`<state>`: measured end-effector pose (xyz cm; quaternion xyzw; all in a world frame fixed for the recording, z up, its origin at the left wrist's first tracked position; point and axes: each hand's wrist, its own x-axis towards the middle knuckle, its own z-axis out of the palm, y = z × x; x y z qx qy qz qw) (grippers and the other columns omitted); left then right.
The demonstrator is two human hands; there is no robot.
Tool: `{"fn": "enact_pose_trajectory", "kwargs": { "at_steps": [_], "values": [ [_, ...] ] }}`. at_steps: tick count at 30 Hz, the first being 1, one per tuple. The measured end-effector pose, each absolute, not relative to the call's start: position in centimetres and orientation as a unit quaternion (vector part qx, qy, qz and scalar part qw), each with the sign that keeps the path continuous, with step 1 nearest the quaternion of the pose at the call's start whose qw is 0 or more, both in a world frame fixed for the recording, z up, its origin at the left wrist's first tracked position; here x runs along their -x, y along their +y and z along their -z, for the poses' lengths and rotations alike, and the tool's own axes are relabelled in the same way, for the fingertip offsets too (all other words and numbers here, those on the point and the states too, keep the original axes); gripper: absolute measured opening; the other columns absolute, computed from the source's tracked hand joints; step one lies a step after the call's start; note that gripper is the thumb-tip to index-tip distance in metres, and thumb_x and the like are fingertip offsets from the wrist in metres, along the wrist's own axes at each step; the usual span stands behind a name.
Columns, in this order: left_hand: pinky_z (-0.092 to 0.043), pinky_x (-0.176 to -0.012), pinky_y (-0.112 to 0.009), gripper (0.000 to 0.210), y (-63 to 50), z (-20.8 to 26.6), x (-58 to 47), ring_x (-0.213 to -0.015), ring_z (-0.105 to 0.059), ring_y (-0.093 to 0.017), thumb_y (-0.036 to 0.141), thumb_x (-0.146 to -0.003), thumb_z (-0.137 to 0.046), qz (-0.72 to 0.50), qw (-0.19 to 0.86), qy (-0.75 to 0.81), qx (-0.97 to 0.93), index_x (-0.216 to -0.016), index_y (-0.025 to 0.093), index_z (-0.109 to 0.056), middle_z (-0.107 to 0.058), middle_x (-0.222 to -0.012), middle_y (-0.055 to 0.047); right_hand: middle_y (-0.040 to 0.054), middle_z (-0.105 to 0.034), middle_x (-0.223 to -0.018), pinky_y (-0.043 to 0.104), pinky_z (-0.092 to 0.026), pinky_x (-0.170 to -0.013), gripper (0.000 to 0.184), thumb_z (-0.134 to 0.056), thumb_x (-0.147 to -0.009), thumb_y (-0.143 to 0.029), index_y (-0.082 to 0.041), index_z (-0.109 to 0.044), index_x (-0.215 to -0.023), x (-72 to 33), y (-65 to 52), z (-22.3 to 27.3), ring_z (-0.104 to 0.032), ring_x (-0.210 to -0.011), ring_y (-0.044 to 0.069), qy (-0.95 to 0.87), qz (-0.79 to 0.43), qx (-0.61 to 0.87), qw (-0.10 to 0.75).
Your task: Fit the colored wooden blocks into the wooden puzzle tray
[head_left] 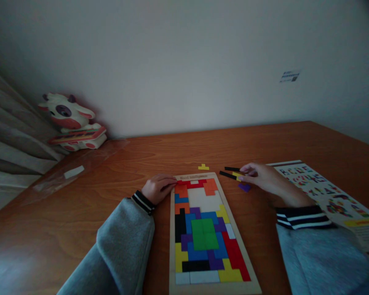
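On the top edge of the puzzle board [172,254], lower centre of the frame, "Intelligence" reads faintly; the word before it is blurred. The printed sheet [335,198] at lower right shows colourful letters, seemingly B, C, D, E; its other lines are illegible, as is the wall label [290,76], upper right.

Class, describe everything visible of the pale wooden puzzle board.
The pale, wooden-looking rectangular puzzle board lies flat on the brown wooden table. Multicoloured block pieces fill most of it; a bare whitish patch shows near its far end. Blurred lettering marks the far rim. The bare left hand appears to touch its far left corner.
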<state>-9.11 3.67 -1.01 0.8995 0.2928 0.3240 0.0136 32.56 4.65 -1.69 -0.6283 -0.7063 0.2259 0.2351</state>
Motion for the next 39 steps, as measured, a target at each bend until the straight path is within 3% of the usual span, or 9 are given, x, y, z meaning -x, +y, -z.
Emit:
{"fn": "enact_pose_trajectory", "kwargs": {
  "at_steps": [5, 9, 14, 18, 24, 30, 35, 39],
  "values": [
    [-0.058, -0.085, -0.032, 0.016, 3.7, 1.1, 9.2, -0.095, -0.069, -0.017, 0.022, -0.092, -0.058, -0.320, 0.018, 0.294, -0.900, -0.100, 0.018, -0.071, -0.073, -0.101, -0.007, 0.0075, -0.073, -0.090, 0.033, -0.053, -0.070, 0.031, -0.066, -0.080, -0.047, -0.021, -0.066, -0.096, -31.9, 4.3, 1.4, -0.068, -0.080, 0.022, -0.706, -0.276, 0.610, 0.230],
    [-0.058, -0.085, -0.031, 0.017, 3.8, 1.2, 9.2, -0.094, -0.069, -0.017, 0.021, -0.092, -0.057, -0.319, 0.017, 0.293, -0.901, -0.102, 0.019, -0.070, -0.073, -0.101, -0.006, 0.0091, -0.070, -0.099, 0.035, -0.051, -0.075, 0.036, -0.067, -0.078, -0.051, -0.021, -0.069, -0.097, -29.4, 3.9, 0.3, -0.066, -0.089, 0.025, -0.760, -0.188, 0.583, 0.217],
    [-0.059, -0.083, -0.031, 0.016, 3.7, 1.0, 9.1, -0.092, -0.069, -0.017, 0.021, -0.092, -0.058, -0.322, 0.010, 0.294, -0.900, -0.101, 0.018, -0.070, -0.074, -0.098, -0.007, 0.0083, -0.069, -0.097, 0.035, -0.050, -0.075, 0.025, -0.062, -0.083, -0.044, -0.022, -0.072, -0.091, -28.8, 3.8, 0.1, -0.065, -0.089, 0.024, -0.775, -0.144, 0.583, 0.196],
    [-0.059, -0.083, -0.031, 0.016, 3.6, 0.9, 9.0, -0.091, -0.070, -0.017, 0.022, -0.092, -0.057, -0.323, 0.005, 0.293, -0.900, -0.100, 0.018, -0.071, -0.074, -0.098, -0.007, 0.0080, -0.071, -0.095, 0.034, -0.052, -0.073, 0.031, -0.071, -0.074, -0.044, -0.022, -0.070, -0.095, -30.3, 3.7, 0.2, -0.066, -0.085, 0.024, -0.737, -0.199, 0.609, 0.214],
    [-0.059, -0.084, -0.031, 0.016, 3.6, 0.9, 9.0, -0.092, -0.070, -0.017, 0.022, -0.092, -0.057, -0.324, 0.005, 0.295, -0.899, -0.100, 0.018, -0.071, -0.074, -0.097, -0.007, 0.0076, -0.074, -0.085, 0.035, -0.055, -0.073, 0.025, -0.072, -0.071, -0.033, -0.020, -0.069, -0.092, -31.7, 3.9, 0.4, -0.069, -0.080, 0.023, -0.680, -0.335, 0.612, 0.227],
    [-0.059, -0.084, -0.032, 0.017, 3.7, 1.1, 9.0, -0.092, -0.069, -0.017, 0.022, -0.092, -0.057, -0.329, 0.012, 0.293, -0.898, -0.101, 0.019, -0.071, -0.074, -0.097, -0.007, 0.0058, -0.075, -0.087, 0.035, -0.054, -0.072, 0.017, -0.068, -0.075, -0.034, -0.023, -0.067, -0.089, -31.9, 4.0, 0.5, -0.070, -0.080, 0.024, -0.685, -0.325, 0.608, 0.234],
    [-0.059, -0.084, -0.032, 0.015, 3.6, 1.1, 9.0, -0.092, -0.069, -0.017, 0.021, -0.092, -0.058, -0.331, 0.010, 0.290, -0.898, -0.100, 0.018, -0.070, -0.074, -0.097, -0.007, 0.0060, -0.073, -0.099, 0.035, -0.053, -0.078, 0.026, -0.063, -0.080, -0.040, -0.024, -0.064, -0.101, -29.7, 3.5, -0.9, -0.068, -0.089, 0.024, -0.692, -0.321, 0.575, 0.297],
    [-0.058, -0.084, -0.032, 0.015, 3.6, 1.0, 9.0, -0.092, -0.069, -0.018, 0.021, -0.091, -0.059, -0.328, 0.014, 0.296, -0.897, -0.101, 0.017, -0.070, -0.074, -0.098, -0.007, 0.0051, -0.074, -0.097, 0.035, -0.052, -0.078, 0.026, -0.060, -0.084, -0.045, -0.025, -0.069, -0.098, -26.7, 2.2, -2.1, -0.067, -0.091, 0.025, -0.715, -0.329, 0.552, 0.275]
  ]
}}
